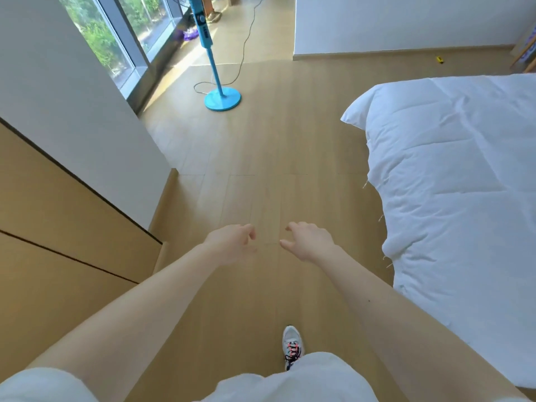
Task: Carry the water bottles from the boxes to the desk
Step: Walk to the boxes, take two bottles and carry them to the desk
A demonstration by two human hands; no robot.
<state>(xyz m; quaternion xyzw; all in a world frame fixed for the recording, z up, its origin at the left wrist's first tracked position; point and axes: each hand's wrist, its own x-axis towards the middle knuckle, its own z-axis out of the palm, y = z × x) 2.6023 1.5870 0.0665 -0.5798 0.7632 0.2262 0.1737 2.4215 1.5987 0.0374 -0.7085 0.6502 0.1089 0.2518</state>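
No water bottle, box or desk shows in the head view. My left hand (232, 242) and my right hand (309, 240) are both stretched out in front of me over the wooden floor (261, 158). They are close together with loosely curled fingers, and neither holds anything. One white sneaker (292, 345) is on the floor below them.
A bed with a white duvet (452, 181) fills the right side. Wooden cabinet fronts (58, 227) and a white wall line the left. A blue standing fan (222, 97) with a trailing cord stands ahead by the window (116, 33). A small yellow object (440, 59) lies far right.
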